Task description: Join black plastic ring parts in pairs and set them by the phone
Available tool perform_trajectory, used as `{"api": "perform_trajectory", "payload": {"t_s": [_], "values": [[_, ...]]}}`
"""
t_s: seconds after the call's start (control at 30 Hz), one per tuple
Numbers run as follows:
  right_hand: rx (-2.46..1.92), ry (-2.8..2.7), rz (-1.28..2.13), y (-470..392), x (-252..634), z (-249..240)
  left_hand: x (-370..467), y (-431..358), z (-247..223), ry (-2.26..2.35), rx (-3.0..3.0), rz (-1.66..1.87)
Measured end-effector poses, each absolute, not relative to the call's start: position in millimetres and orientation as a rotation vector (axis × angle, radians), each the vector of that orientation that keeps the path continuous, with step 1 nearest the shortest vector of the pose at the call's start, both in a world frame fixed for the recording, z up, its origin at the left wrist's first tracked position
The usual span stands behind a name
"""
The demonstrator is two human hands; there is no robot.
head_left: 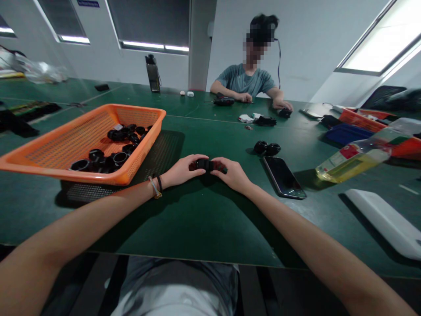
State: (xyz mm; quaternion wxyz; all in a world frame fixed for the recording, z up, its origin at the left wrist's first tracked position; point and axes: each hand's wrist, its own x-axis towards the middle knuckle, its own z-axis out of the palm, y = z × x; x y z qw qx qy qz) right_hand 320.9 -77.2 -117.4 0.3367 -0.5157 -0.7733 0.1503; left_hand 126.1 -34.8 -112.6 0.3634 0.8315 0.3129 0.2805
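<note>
Both of my hands meet over the green table [197, 219], one at each end of a small black part [204, 165]. My left hand [186, 170] is closed on the part's left end, thumb below and fingers above. From the other side my right hand [230, 172] grips its right end between thumb and fingers. To the left, an orange perforated basket [131, 169] holds several black ring-shaped parts [96, 156]. Two rounded black pieces [267, 148] sit together beyond my right hand.
A phone [284, 177], a tilted bottle of yellow liquid [351, 160] and a white block [383, 219] lie at the right. Across the table sits a person [250, 83] near a black tool [223, 101]. A dark bottle [152, 74] stands at the back.
</note>
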Motion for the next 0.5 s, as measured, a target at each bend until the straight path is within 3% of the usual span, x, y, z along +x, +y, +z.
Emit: {"api": "perform_trajectory", "payload": {"t_s": [0.5], "values": [[-1.289, -2.013, 0.421, -80.1, 319.9, -116.3, 125.3, -34.5, -112.8, 0.814, 2.188, 0.722]]}}
